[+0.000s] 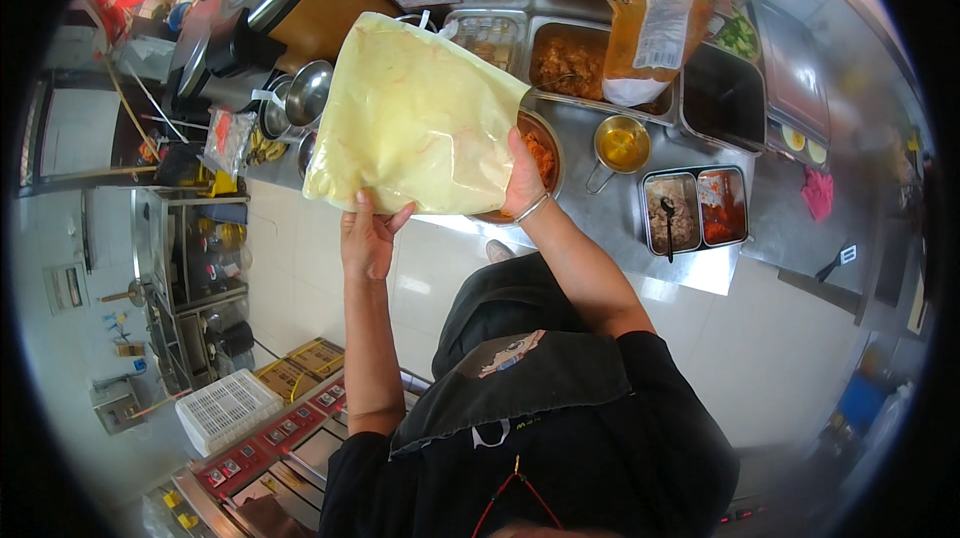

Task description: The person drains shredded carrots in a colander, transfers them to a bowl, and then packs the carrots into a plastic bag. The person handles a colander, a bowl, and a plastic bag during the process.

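Observation:
A large pale-yellow plastic bag [420,117] hangs between my hands over the near edge of the steel counter [577,215]. My left hand [369,234] grips its lower left edge, thumb on top. With a bracelet at the wrist, my right hand [523,174] clasps its lower right side; most of those fingers are hidden behind the bag. Faint reddish streaks show through the plastic; its contents cannot be told. Partly covered by the bag and my right hand is a round metal bowl [556,155] of orange-red food.
Right of the bowl stand a small metal pan [622,144] with yellow liquid and a two-part container [697,245] with a black spoon. Behind them, a filled plastic pouch [656,42] leans on a steel tray [562,91] of sauced food. Metal bowls [309,93] sit at left.

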The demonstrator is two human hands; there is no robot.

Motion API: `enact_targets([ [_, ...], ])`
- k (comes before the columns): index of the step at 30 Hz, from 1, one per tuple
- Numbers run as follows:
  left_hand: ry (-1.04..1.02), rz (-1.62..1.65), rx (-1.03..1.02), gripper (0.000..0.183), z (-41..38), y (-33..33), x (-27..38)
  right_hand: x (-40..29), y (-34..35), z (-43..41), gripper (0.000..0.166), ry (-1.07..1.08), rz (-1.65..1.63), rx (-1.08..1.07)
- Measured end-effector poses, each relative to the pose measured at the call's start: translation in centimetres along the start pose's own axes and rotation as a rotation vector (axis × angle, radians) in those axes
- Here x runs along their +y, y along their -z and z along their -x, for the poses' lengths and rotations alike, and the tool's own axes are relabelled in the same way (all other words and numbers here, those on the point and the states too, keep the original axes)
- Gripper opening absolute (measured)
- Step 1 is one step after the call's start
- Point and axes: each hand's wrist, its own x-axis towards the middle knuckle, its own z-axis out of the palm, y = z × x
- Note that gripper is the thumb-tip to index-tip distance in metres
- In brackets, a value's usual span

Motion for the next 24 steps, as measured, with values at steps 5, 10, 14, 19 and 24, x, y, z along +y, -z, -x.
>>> enact_targets([
  [5, 0.021, 0.007, -0.011, 0.034, -0.4, 0.2, 0.2, 0.5, -0.6, -0.4, 0.068, 0.047, -0.027, 0.050],
  [10, 0.041, -0.015, -0.007, 0.033, -0.5, -0.2, 0.2, 0.3, -1.0, -0.3, 0.066, 0.037, -0.042, 0.060],
  [14, 0.037, -0.006, -0.002, 0.032, -0.7, -0.4, 0.0, -0.1, -1.5, -0.1, 0.057, 0.017, -0.008, 0.043],
  [19, 0.017, -0.049, 0.082, 0.032, -1.0, -0.5, -0.1, -1.1, 0.0, -0.1, 0.047, -0.027, 0.135, 0.072],
  [24, -0.016, -0.043, 0.090, 0.030, -1.3, -0.5, -0.2, -1.4, 0.5, 0.2, 0.041, -0.033, 0.152, 0.060],
])
